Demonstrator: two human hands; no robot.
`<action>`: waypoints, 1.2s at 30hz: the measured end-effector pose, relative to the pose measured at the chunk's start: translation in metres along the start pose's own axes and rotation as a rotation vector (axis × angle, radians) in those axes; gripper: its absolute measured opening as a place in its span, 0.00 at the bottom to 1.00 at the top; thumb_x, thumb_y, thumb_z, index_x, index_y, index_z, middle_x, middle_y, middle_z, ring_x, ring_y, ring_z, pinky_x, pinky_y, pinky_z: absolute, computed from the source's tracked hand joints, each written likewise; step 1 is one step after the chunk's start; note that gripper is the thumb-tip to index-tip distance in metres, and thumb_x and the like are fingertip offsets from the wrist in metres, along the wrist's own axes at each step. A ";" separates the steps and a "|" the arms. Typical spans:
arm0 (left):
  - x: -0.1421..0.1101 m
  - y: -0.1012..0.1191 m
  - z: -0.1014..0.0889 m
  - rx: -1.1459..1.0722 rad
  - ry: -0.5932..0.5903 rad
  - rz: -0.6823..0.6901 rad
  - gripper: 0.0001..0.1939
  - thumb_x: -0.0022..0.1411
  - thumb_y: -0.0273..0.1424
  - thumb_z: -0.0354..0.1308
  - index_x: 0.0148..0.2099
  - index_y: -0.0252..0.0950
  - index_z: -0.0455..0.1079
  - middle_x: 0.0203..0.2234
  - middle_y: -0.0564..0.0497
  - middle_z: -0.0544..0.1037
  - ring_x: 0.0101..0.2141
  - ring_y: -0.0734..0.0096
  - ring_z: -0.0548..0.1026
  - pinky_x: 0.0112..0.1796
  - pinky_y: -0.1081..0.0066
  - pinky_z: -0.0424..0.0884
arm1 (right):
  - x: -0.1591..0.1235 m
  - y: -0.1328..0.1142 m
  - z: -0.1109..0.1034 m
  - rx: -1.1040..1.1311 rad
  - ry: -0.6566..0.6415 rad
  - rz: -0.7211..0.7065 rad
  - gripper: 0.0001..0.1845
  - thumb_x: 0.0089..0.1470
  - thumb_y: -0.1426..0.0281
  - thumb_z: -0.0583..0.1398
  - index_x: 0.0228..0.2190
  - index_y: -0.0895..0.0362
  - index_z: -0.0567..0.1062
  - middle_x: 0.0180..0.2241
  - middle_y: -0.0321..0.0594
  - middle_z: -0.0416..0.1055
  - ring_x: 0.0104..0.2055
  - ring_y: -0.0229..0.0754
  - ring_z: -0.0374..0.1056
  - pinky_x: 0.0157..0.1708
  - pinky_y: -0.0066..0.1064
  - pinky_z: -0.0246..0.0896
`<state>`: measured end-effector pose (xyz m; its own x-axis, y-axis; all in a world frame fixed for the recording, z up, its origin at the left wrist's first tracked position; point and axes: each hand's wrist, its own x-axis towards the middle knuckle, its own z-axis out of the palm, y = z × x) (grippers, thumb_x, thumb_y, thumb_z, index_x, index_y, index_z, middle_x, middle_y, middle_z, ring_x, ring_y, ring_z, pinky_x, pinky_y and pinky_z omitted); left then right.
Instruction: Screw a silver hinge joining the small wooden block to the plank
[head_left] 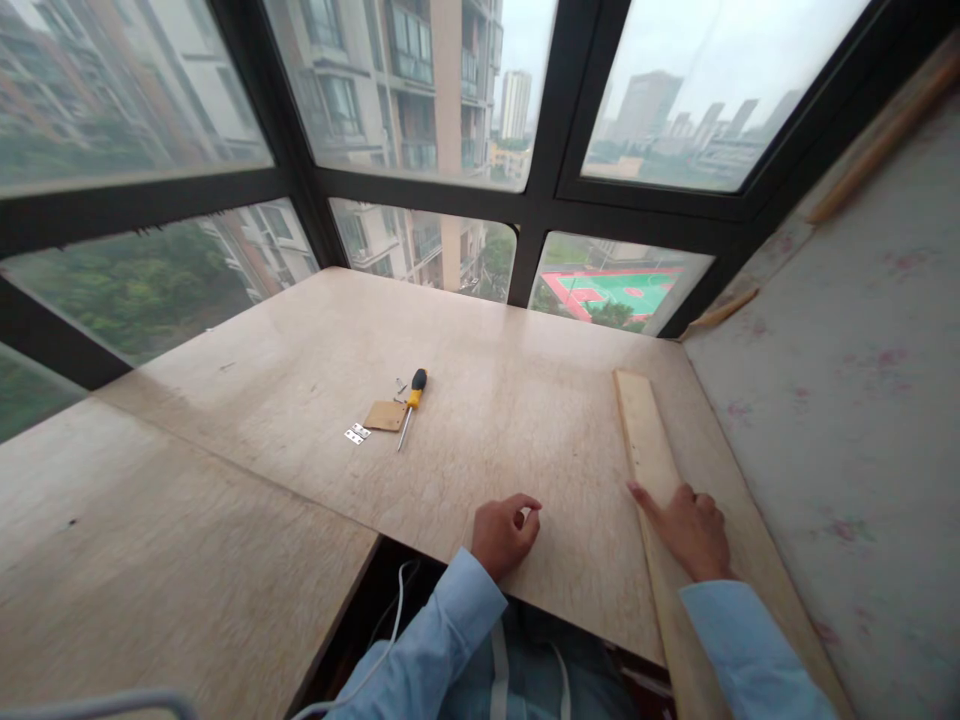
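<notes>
A long, pale wooden board (pixel 643 425) lies lengthwise along the right side of the marble-patterned ledge. My right hand (pixel 691 532) grips it across its width, thumb at the left edge and fingers bent over the other side. Near the ledge's front edge rests my left hand (pixel 506 535), its fingers curled in and nothing visible in them. Beyond it lies a screwdriver (pixel 413 400) with a yellow and black handle. Beside the screwdriver are a small brown piece (pixel 385 416), a metal hinge (pixel 358 433) and a few small screws (pixel 400 386).
The ledge (pixel 517 400) runs back to dark-framed windows (pixel 420 205). A wallpapered wall (pixel 847 430) rises close on the right. At the front left, a dark gap (pixel 360 610) opens in the surface, with a white cable (pixel 397 610) passing by my left sleeve.
</notes>
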<state>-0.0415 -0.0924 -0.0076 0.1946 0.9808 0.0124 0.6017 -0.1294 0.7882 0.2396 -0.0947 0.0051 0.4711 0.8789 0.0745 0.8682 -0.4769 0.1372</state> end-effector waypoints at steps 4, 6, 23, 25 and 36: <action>-0.001 0.000 -0.001 -0.005 -0.021 -0.002 0.12 0.60 0.33 0.55 0.39 0.41 0.80 0.14 0.56 0.71 0.19 0.73 0.68 0.29 0.72 0.60 | -0.003 0.004 0.000 0.004 0.005 -0.032 0.40 0.58 0.44 0.51 0.42 0.73 0.73 0.38 0.65 0.72 0.43 0.63 0.71 0.43 0.43 0.62; -0.001 0.001 -0.003 -0.019 -0.026 -0.003 0.14 0.62 0.36 0.53 0.39 0.40 0.80 0.17 0.54 0.74 0.21 0.72 0.70 0.29 0.72 0.60 | -0.003 0.008 0.002 0.021 -0.013 -0.040 0.39 0.59 0.45 0.50 0.42 0.71 0.72 0.38 0.65 0.72 0.43 0.62 0.71 0.44 0.43 0.62; -0.002 -0.008 -0.008 -0.287 -0.006 0.046 0.24 0.64 0.41 0.49 0.23 0.34 0.75 0.16 0.52 0.72 0.21 0.74 0.67 0.26 0.72 0.56 | 0.000 0.048 0.031 0.488 -0.094 -0.043 0.39 0.52 0.51 0.53 0.53 0.71 0.69 0.52 0.66 0.71 0.57 0.62 0.66 0.56 0.49 0.60; -0.002 -0.009 -0.008 -0.276 -0.013 0.060 0.24 0.64 0.41 0.49 0.24 0.34 0.75 0.16 0.52 0.72 0.21 0.74 0.67 0.26 0.73 0.56 | -0.001 0.048 0.031 0.517 -0.107 -0.057 0.39 0.50 0.53 0.54 0.53 0.72 0.69 0.54 0.67 0.70 0.58 0.62 0.66 0.58 0.49 0.59; -0.004 -0.009 -0.011 -0.239 -0.035 0.068 0.23 0.66 0.41 0.48 0.26 0.34 0.75 0.20 0.50 0.77 0.22 0.72 0.71 0.26 0.73 0.59 | -0.005 0.009 0.000 0.369 -0.036 -0.086 0.36 0.50 0.59 0.57 0.54 0.70 0.67 0.59 0.66 0.64 0.65 0.63 0.56 0.63 0.51 0.52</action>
<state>-0.0563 -0.0931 -0.0078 0.2579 0.9648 0.0525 0.3864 -0.1528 0.9096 0.2450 -0.1037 0.0062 0.3932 0.9185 0.0426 0.8997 -0.3748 -0.2239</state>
